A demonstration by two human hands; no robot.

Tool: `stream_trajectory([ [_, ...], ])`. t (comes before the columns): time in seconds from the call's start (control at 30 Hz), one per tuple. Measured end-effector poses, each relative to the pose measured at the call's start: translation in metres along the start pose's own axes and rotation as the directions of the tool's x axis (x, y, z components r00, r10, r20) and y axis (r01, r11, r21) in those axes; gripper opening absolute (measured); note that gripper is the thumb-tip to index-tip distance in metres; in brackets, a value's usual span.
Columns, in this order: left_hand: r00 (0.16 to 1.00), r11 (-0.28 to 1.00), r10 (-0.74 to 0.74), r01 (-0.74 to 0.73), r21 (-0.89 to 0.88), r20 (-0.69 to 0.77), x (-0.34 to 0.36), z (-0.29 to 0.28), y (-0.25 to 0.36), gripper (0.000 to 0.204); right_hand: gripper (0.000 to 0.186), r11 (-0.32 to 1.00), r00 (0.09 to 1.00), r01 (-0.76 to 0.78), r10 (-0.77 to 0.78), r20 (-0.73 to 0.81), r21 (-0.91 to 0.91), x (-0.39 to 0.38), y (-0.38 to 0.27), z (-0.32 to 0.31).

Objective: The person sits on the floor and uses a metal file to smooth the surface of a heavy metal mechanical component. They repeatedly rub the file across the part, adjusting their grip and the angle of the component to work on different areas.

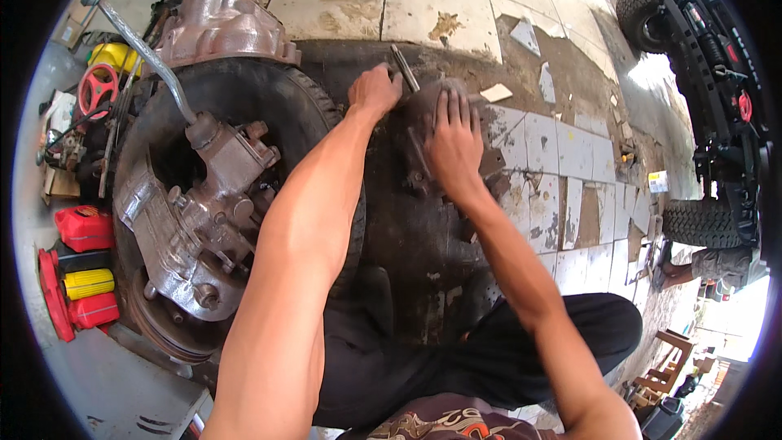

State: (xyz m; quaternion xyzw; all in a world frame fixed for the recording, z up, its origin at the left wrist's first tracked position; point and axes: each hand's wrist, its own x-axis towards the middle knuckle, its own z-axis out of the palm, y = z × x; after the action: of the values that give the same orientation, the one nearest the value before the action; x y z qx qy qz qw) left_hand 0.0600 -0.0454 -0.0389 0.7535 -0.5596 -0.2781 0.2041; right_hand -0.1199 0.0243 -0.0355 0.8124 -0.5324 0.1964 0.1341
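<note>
Head view shows me sitting low on the floor [456, 8], with my two bare arms reaching out in front of me. My left hand [374, 91] is curled in a tight grip around a thin metal rod [404, 68]. The rod sticks up and away from my fist. My right hand [454, 143] is not gripping at all. It lies flat with the fingers [456, 106] spread wide, pressing down on a dark, greasy metal part [423, 126]. That part sits on the dirty floor right in front of my knees, just beside the big tire, and the rod touches its top edge.

To my left a black tire [244, 94] lies flat. A grey, oily gear housing [199, 212] rests on top of it, and a long bent pipe [147, 53] rises from the housing. Another rusty brown metal casing [220, 20] sits behind the tire. Red and yellow cans [85, 265] stand near the left edge, and a red hand wheel [98, 85] is farther up.

The floor has pale tiles, many cracked and stained. On the far right stands a black vehicle [709, 41] with big wheels.
</note>
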Motion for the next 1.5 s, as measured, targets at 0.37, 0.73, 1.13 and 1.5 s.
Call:
stream_trajectory([
  [0.37, 1.000, 0.996, 0.002, -0.001, 0.085, -0.014, -0.001, -0.005, -0.020, 0.042, 0.059, 0.999, 0.999, -0.017, 0.018, 0.045, -0.031, 0.020, 0.015, 0.008],
  [0.73, 0.999, 0.994, 0.002, -0.006, 0.110, 0.039, -0.011, -0.010, -0.016, 0.052, 0.047, 1.000, 1.000, -0.025, 0.025, -0.015, 0.002, 0.003, 0.005, 0.003],
  [1.13, 0.995, 0.990, 0.073, -0.080, 0.113, 0.068, -0.019, -0.007, 0.002, 0.055, 0.048, 0.996, 0.991, -0.092, 0.092, 0.093, -0.002, 0.019, 0.021, 0.007],
  [1.5, 0.996, 0.988, 0.043, -0.054, 0.146, 0.078, -0.022, -0.021, 0.000, 0.056, 0.045, 0.998, 0.997, -0.063, 0.063, 0.051, 0.009, -0.011, 0.017, 0.005],
])
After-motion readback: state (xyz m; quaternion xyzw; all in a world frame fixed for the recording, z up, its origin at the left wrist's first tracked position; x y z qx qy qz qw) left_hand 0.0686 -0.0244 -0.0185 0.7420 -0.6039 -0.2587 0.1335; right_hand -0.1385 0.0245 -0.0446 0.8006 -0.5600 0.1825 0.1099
